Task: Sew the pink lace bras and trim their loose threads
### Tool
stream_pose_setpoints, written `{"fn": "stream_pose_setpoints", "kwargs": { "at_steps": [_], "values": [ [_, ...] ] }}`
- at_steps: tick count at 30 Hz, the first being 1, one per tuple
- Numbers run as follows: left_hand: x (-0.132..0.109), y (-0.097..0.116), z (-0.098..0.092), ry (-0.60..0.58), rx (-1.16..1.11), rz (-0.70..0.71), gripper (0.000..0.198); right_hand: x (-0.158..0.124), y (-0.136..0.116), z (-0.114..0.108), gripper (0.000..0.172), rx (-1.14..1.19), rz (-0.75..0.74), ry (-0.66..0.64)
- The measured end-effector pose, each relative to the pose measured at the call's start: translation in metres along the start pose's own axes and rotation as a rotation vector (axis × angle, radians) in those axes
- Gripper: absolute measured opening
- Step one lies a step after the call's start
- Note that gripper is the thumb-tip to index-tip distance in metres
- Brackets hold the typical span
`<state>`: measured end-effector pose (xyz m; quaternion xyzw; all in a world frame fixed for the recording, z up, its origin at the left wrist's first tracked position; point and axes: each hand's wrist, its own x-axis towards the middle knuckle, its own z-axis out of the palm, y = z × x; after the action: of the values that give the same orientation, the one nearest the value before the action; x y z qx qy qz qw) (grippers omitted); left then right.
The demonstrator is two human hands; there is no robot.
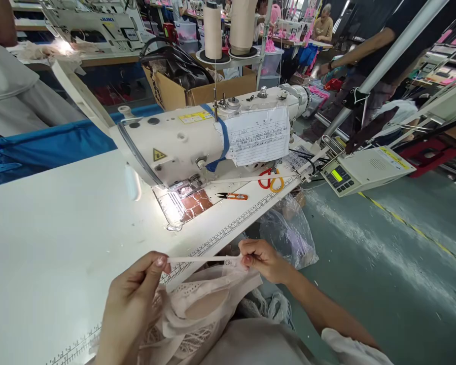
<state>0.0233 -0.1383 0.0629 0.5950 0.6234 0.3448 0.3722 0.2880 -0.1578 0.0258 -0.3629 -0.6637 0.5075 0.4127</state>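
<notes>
"What does the garment (207,304) look like?"

"Pale, smooth cloth, softly folded, with openwork lace (197,340); it lies bunched at the near edge of the table (60,238). A narrow, flat band (201,259) runs straight above it."

"How is that held?"

"Hands apart, fingers closed. The left hand (136,291) pinches the band's left end between thumb and finger; the right hand (265,261) pinches at its right end. The white, rounded machine (170,142) stands farther off."

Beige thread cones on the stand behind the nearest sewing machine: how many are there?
2: a narrower cone on the left, and a wider cone right of it, cut off by the picture's top. Others could hide behind them.
</notes>
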Motion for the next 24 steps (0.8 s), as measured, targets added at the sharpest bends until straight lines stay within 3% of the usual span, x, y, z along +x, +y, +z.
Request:
{"fn": "stream_pose_setpoints", "kwargs": {
  "at_steps": [3,6,8,10,13,17,20,24],
  "values": [
    [0.000,0.001,0.018,-0.187,0.158,0.158,0.029,0.001,-0.006,0.005,0.051,-0.102,0.018,-0.017],
    [-0.005,0.009,0.042,-0.207,0.210,0.366,0.032,0.003,-0.011,0.010,0.048,-0.159,0.044,-0.002],
    [-0.008,0.017,0.053,-0.240,0.169,0.431,0.037,0.004,-0.015,0.011,0.047,-0.175,0.041,0.015],
    [-0.011,0.023,0.061,-0.326,0.078,0.381,0.028,0.003,-0.016,0.012,0.045,-0.188,0.025,0.013],
    [-0.012,0.028,0.065,-0.403,-0.099,0.153,0.019,-0.001,-0.017,0.011,0.043,-0.189,0.038,0.043],
    [-0.008,0.026,0.065,-0.486,-0.339,-0.078,0.022,-0.006,-0.015,0.012,0.026,-0.223,0.043,0.236],
    [-0.004,0.022,0.066,-0.531,-0.475,-0.160,0.025,-0.007,-0.015,0.013,0.006,-0.339,-0.143,0.362],
    [-0.004,0.018,0.068,-0.552,-0.519,-0.197,0.026,-0.004,-0.018,0.014,0.007,-0.535,-0.312,0.321]
  ]
}}
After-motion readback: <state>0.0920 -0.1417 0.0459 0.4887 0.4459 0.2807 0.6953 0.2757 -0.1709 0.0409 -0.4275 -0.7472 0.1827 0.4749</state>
